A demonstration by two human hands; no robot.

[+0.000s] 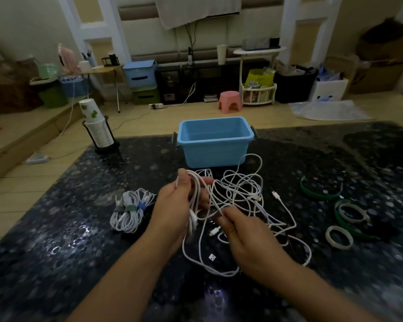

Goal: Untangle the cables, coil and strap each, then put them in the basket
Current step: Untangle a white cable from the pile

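A tangle of white cables (240,194) lies on the dark table in front of a blue basket (215,151), which holds nothing I can see. My left hand (175,205) grips several loops of white cable gathered in its fist. My right hand (244,233) pinches a strand of the same tangle just right of it. Loose ends with plugs trail below and to the right. At the left lie three coiled white cables (130,209), each bound with a strap.
Green and white straps (342,217) lie curled at the right of the dark speckled table (56,228). A stack of paper cups (98,131) in a black holder stands at the table's far left corner. Floor and furniture lie beyond.
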